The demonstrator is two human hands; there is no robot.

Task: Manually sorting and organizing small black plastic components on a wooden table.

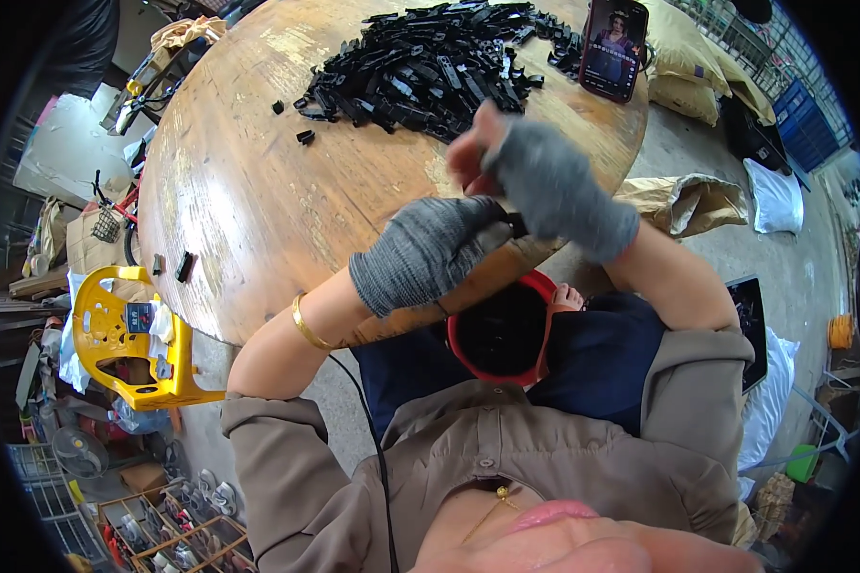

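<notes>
My left hand [430, 250], in a grey knit glove with bare fingertips, is closed at the near edge of the round wooden table [258, 210]. A dark end of a black plastic piece [517, 224] shows at its fingers; most of it is hidden. Just above and to the right is my right hand [540, 177], in a matching glove. Motion smears its fingers, so their grip is unclear. Beyond the hands a heap of black plastic pieces [420, 72] covers the far part of the table. Below the near edge, a red bucket [457, 349] with a dark inside stands between my legs.
A phone [613, 48] stands upright at the table's far right. Loose black pieces [184, 266] lie on the left side. A yellow plastic chair [153, 387] is beside the table at left. Sacks [683, 62] and an open paper bag [683, 205] are on the right.
</notes>
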